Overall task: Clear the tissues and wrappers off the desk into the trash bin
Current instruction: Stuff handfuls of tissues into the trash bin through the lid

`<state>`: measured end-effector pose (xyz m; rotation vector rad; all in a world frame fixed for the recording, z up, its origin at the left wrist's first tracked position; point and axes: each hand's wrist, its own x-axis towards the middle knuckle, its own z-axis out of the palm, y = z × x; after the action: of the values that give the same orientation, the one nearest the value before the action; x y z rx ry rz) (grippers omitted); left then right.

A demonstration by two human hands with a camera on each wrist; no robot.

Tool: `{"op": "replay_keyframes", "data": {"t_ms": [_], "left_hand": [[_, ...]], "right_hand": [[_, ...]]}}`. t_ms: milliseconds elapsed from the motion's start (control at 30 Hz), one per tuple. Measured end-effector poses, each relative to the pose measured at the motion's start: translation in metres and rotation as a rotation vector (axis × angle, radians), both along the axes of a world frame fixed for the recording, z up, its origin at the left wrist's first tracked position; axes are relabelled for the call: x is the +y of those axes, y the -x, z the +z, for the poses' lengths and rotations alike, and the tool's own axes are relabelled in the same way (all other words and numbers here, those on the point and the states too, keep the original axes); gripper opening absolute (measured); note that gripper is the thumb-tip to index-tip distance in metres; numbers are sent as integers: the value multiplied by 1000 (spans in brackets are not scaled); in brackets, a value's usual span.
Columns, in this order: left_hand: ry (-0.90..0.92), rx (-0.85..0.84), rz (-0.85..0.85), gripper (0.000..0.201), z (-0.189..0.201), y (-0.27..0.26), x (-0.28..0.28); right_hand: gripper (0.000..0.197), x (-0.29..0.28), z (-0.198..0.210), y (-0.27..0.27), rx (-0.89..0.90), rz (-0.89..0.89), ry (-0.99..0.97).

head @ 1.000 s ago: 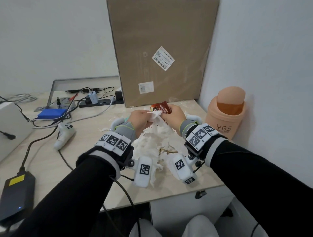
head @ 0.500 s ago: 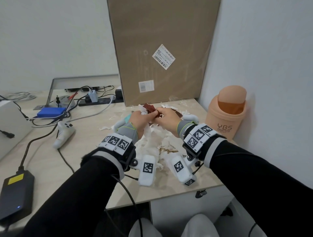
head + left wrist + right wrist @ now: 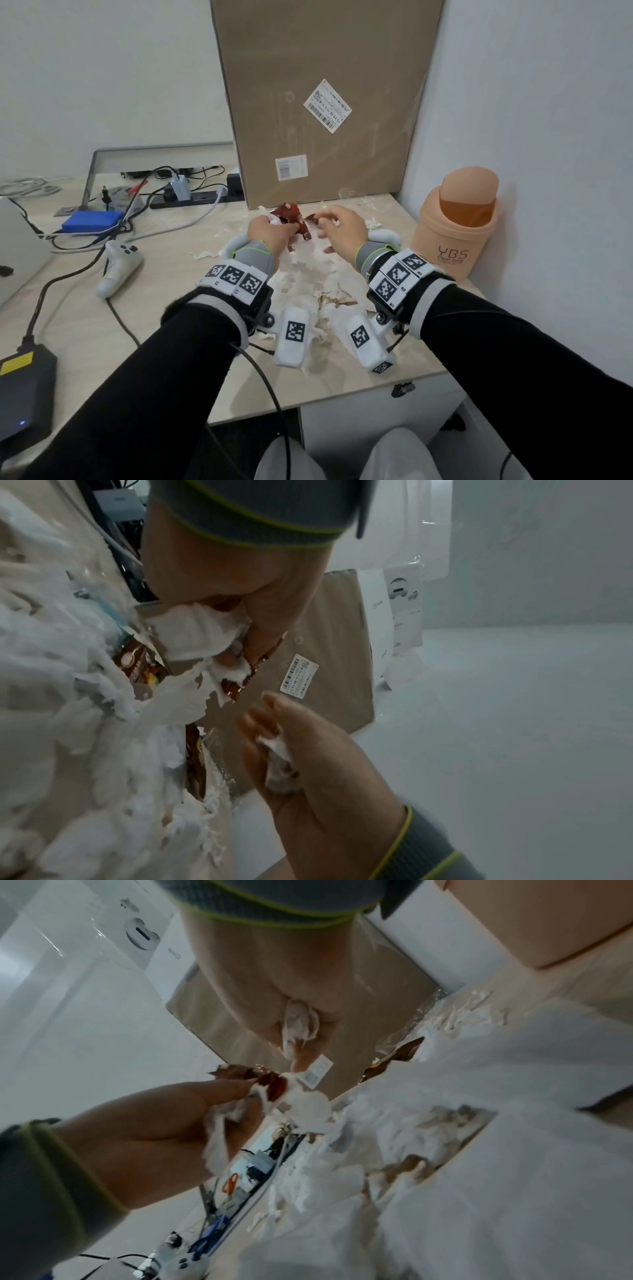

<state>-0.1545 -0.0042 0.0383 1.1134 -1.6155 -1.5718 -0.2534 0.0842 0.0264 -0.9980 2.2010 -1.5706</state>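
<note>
My left hand (image 3: 272, 226) grips a crumpled red-brown wrapper (image 3: 289, 214) together with a wad of white tissue (image 3: 195, 631), held just above the desk (image 3: 164, 329) in front of the box. My right hand (image 3: 330, 222) hovers a little to its right, apart from the wrapper, with a small tissue scrap (image 3: 299, 1023) tucked in its curled fingers. Under both hands lies a pile of torn tissues (image 3: 308, 274) with more brown wrappers (image 3: 137, 666) in it. The peach swing-lid trash bin (image 3: 459, 226) stands on the desk's right edge by the wall.
A tall cardboard box (image 3: 325, 102) stands right behind the hands. Left of the pile lie a white controller (image 3: 118, 270), cables, a blue box (image 3: 92, 219), a power strip (image 3: 191, 202) and a black adapter (image 3: 24, 394). The wall is close on the right.
Both hands held the wrapper and tissue bundle together and carried it away from me, toward the box. My right hand has now let go and drawn off to the right.
</note>
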Motion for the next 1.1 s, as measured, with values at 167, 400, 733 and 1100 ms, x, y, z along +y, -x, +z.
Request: {"op": "replay_keyframes", "data": {"t_ms": [167, 400, 733, 1100], "left_hand": [[43, -15, -2, 28, -6, -3, -10], [85, -36, -53, 33, -9, 1, 7], [159, -15, -174, 19, 9, 39, 59], [244, 50, -262, 15, 41, 49, 96]], "right_hand": [[47, 8, -16, 17, 0, 64, -341], [41, 38, -16, 22, 156, -3, -309], [15, 157, 4, 78, 758, -533, -119], [25, 164, 13, 84, 637, -337, -329]]}}
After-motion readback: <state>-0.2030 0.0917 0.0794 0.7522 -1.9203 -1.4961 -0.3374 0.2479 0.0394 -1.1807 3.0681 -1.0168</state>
